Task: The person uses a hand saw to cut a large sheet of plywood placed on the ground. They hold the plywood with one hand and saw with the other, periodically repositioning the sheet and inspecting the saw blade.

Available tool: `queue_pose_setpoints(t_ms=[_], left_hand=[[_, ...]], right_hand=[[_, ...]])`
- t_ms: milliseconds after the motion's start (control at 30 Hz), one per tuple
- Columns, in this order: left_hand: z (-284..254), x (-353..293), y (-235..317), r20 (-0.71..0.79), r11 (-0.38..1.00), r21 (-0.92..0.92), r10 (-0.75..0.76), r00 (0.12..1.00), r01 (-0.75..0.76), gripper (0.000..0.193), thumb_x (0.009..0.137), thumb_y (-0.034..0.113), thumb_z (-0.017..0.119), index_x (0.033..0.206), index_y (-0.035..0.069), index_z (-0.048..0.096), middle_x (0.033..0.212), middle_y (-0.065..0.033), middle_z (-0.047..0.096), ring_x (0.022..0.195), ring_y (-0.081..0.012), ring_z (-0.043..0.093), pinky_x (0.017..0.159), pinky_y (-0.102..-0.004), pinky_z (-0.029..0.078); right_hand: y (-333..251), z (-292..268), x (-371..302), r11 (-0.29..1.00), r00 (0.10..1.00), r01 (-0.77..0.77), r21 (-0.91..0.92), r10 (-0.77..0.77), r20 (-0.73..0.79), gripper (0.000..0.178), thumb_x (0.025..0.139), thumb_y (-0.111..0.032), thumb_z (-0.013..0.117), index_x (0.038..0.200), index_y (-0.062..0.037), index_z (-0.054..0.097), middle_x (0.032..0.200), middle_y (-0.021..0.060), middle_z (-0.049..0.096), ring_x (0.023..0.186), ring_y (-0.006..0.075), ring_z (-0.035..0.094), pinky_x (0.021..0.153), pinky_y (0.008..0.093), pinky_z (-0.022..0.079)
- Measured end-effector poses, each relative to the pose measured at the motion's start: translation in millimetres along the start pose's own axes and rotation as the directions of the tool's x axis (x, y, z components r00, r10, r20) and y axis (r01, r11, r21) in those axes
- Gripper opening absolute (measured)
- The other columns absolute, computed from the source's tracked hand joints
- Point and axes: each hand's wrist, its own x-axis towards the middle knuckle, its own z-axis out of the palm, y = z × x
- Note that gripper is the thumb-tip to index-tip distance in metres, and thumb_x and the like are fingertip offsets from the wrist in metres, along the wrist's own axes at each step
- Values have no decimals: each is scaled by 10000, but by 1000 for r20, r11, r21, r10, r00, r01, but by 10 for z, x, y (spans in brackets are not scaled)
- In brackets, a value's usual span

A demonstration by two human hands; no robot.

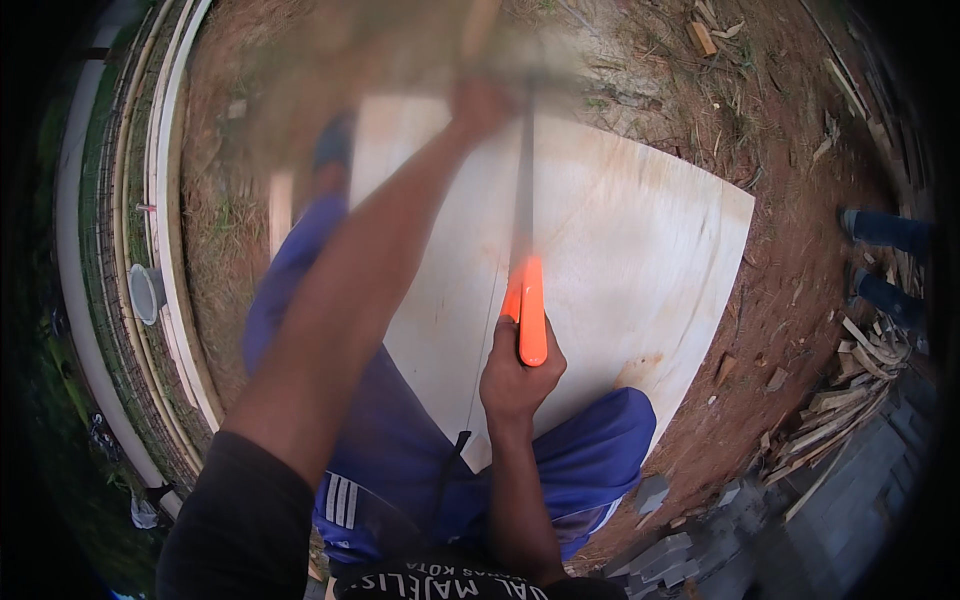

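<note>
A pale plywood sheet (640,250) lies under me, with a thin dark line running along it toward my body. My right hand (522,375) is closed round the orange handle of a handsaw (525,210). The saw's blade points away from me over the sheet, and its far end is blurred by the sheet's far edge. My left arm reaches forward across the sheet. My left hand (485,108) is at that far edge, just left of the blade's tip. Motion smears its fingers, so their grip cannot be made out.
My bent knee in blue trousers (610,430) rests over the sheet's near right part. Scrap wood (835,410) is piled on the right near grey tiles (680,560). Another person's legs (890,235) stand at the far right. Long poles (150,250) run along the left.
</note>
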Motion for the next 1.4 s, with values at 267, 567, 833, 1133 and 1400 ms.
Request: queue_pose_setpoints(t_ms=[267,567,833,1133,1400], left_hand=[[-28,-8,73,68,1000,-11,-25,997,26,306,893,398,775,1043,141,845,1100,-97,793,1118,-274,700,1112,-405,382],[-19,28,57,33,999,37,35,999,-36,278,874,380,794,1034,158,847,1084,-88,793,1068,-265,707,1066,-398,425],[24,32,-107,-47,997,79,10,999,-6,274,880,390,785,1022,164,847,1030,-92,795,1007,-274,721,1008,-388,463],[-7,28,-111,-84,985,140,118,990,-105,274,891,407,772,1008,170,846,937,-79,788,938,-266,723,933,-401,476],[-9,-13,165,27,999,-38,38,999,-37,288,878,377,800,1009,123,842,944,-97,790,947,-269,723,968,-377,480]], right_hand=[[-228,169,594,972,981,-184,-143,191,36,59,922,8,582,926,30,637,673,20,502,604,108,457,581,322,414],[-145,340,932,960,957,-280,-20,281,72,75,921,2,572,846,4,569,662,22,476,600,106,404,569,339,387],[-256,33,24,974,976,-215,64,213,35,251,921,50,557,1134,81,687,716,17,533,638,81,494,594,286,439],[-312,48,286,982,983,-171,-75,175,57,268,909,34,569,1138,74,703,724,65,591,662,129,558,664,314,484],[-242,292,1200,952,953,-272,-144,287,96,374,897,24,581,1253,46,695,701,61,581,619,120,512,609,336,461]])
